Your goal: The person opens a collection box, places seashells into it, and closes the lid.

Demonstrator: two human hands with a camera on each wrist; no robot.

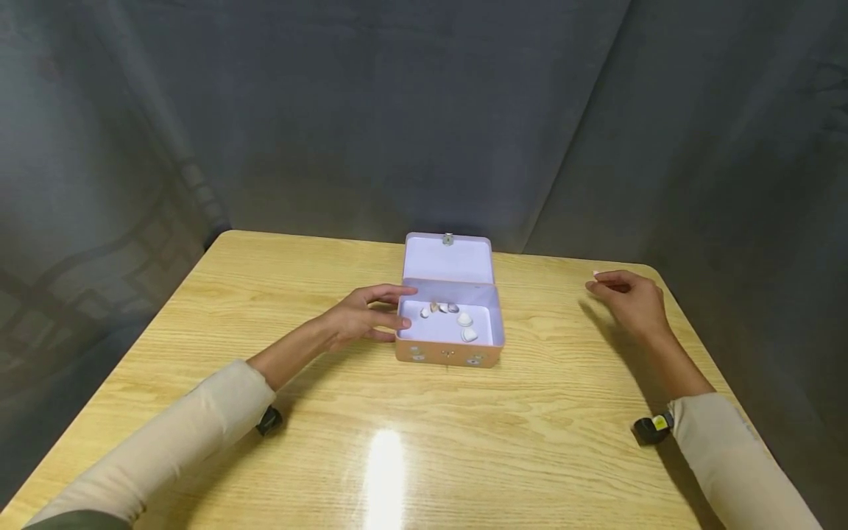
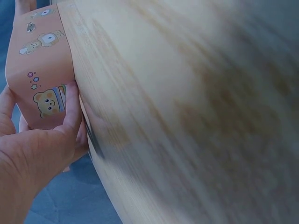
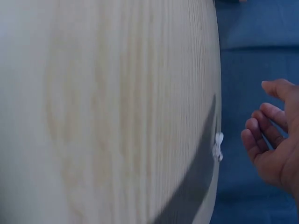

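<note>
Sleeves of pale cream cover both forearms, each with a small dark camera strapped at the wrist.

Left first: the left hand (image 1: 367, 316) lies on the table (image 1: 199, 353) against the left wall of the tin (image 1: 447, 357). Its fingers (image 1: 391, 293) are nearly straight and loosely spread, the upper ones reaching along the tin's left rim. In the left wrist view the thumb (image 2: 72, 112) presses flat on the tin's (image 2: 39, 70) peach side, beside a printed bear; the hand steadies the tin without wrapping round it.

At the middle of the table, the tin stands open, its lid (image 1: 448, 259) tipped back and upright, a small clasp at the lid's top edge. Inside, the lining is pale lilac. Several small shells (image 1: 465, 319) lie on the floor of the tin: a row of little ones toward the back wall, two larger white ones nearer the front right.

Further right, well apart from the tin, the right hand (image 1: 632, 298) hovers low near the table's far right corner. Its fingers (image 3: 261, 133) are loosely curled and hold nothing. Just beside the fingertips, at the table edge, lies a small white piece (image 3: 217, 146); it shows as a pale speck (image 1: 595, 273) from the head camera. What it is I cannot tell, as it is too small.

Behind the table hangs a grey cloth (image 1: 424, 110).
</note>
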